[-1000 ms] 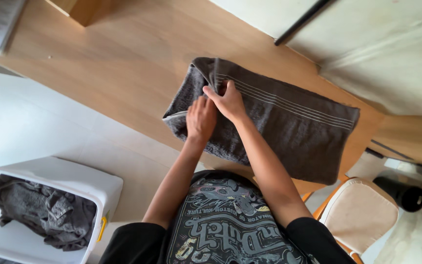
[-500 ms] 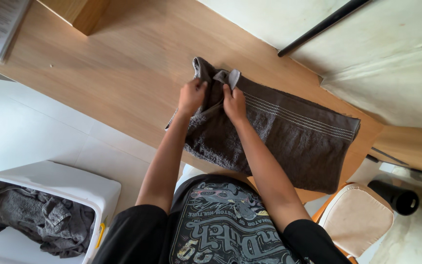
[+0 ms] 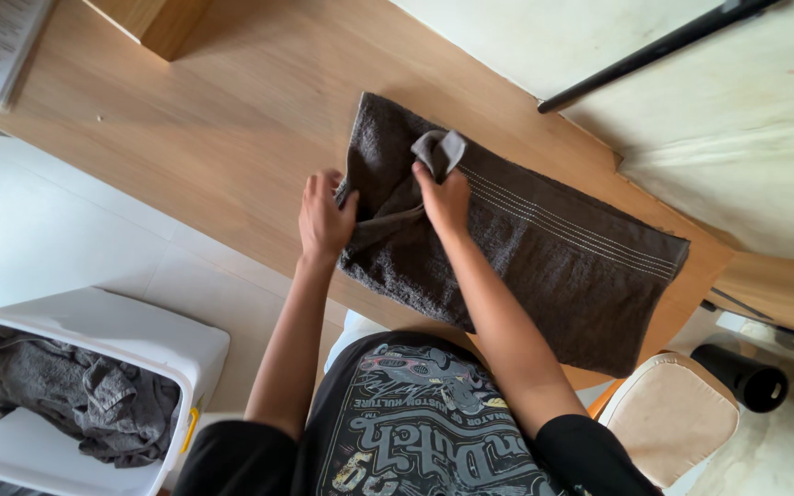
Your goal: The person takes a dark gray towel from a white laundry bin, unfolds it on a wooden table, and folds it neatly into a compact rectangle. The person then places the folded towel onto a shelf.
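A dark grey towel (image 3: 544, 248) with pale stripes lies spread on a light wooden table (image 3: 232, 129). My left hand (image 3: 323, 219) pinches the towel's left edge, near the table's front. My right hand (image 3: 443, 195) grips a bunched fold of the same towel a little further in; a lifted corner sticks up just above its fingers. The cloth between both hands is creased and raised off the table.
A white plastic bin (image 3: 140, 335) on the pale floor at lower left holds more grey towels (image 3: 75, 390). A cream cushioned seat (image 3: 673, 418) and a black cylinder (image 3: 751, 377) sit at right. A wooden box (image 3: 153, 23) stands at the table's far side.
Both hands have shifted left along the towel and drawn its left end up. The left hand went from pressing flat to pinching the edge, and a corner is now folded over.
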